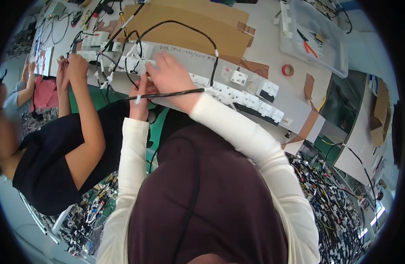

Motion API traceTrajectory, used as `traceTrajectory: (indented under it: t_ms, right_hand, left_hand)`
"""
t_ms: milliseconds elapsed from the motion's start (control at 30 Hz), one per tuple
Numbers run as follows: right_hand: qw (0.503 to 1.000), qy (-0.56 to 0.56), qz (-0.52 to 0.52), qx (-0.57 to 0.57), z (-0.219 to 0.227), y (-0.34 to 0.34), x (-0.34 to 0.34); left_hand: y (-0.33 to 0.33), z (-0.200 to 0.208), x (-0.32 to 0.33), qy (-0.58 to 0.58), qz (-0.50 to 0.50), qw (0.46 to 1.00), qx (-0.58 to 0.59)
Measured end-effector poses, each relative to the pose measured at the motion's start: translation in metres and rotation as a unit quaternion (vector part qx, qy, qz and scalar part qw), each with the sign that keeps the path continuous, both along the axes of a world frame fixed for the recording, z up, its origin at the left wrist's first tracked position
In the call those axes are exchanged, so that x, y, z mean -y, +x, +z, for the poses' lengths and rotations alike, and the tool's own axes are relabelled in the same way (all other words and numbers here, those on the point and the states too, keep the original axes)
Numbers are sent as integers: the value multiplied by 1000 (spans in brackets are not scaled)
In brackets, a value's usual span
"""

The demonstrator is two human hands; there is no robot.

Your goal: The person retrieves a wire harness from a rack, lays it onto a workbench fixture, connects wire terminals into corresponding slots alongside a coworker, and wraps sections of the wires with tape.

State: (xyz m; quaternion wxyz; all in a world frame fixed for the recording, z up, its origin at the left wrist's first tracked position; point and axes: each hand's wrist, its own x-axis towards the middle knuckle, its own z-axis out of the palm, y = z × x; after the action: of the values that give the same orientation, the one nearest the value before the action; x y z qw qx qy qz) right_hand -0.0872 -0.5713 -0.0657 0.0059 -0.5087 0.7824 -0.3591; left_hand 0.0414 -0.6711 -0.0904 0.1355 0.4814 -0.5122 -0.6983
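Note:
My left hand [140, 97] and my right hand [170, 79] meet over the near edge of a long pale board [185, 53]. The fingertips of both are closed together, and whatever small thing they hold is hidden between them. A black cable bundle [176, 93] with white tape bands passes across my left fingers and under my right wrist. Another black cable [180, 22] arches above my hands. White connector blocks [146, 50] sit on the board beside my fingers. To the right runs a row of white connector holders [228, 93].
At the left, a co-worker's hands [72, 68] handle wires on the same board. A clear plastic bin [314, 53] with orange-handled pliers [308, 47] and a red tape roll [287, 70] lie at the right. Heaps of cables [330, 202] hang below the table.

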Motion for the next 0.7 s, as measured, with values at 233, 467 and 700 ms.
traceTrajectory:
  t_ms: [233, 467, 700]
  right_hand:
    - [919, 17, 17, 394, 32, 15, -234]
    - [951, 223, -95, 194, 0, 30, -271]
    - [866, 17, -38, 499, 83, -21, -196]
  left_hand:
    - [79, -44, -100, -2, -172, 984, 54]
    - [36, -10, -134, -18, -410, 910, 61]
    - [5, 72, -150, 96, -370, 922, -65]
